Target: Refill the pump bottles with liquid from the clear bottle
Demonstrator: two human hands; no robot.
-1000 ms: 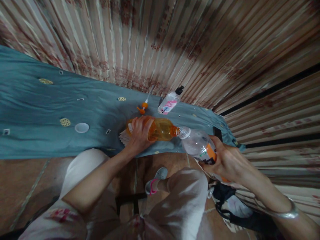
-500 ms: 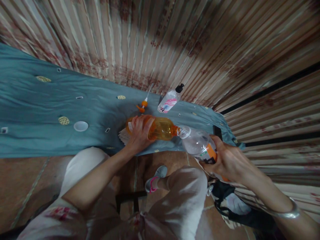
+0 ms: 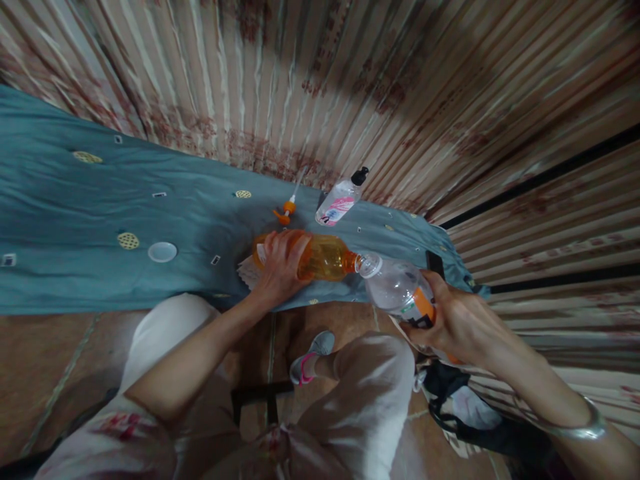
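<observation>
My left hand is wrapped round an orange see-through bottle, tipped on its side with its neck to the right. That neck meets the mouth of a clear plastic bottle with an orange and white label. Closed round the clear bottle's lower half is my right hand, tilting its mouth up to the left. Behind the orange bottle lies an orange pump top with a thin tube. A clear pump bottle with a pink label and black top stands beside it.
A teal cloth with small prints covers the table. On it lie a small white lid and a dark object. Pleated curtains hang behind. A dark bag sits on the floor at right.
</observation>
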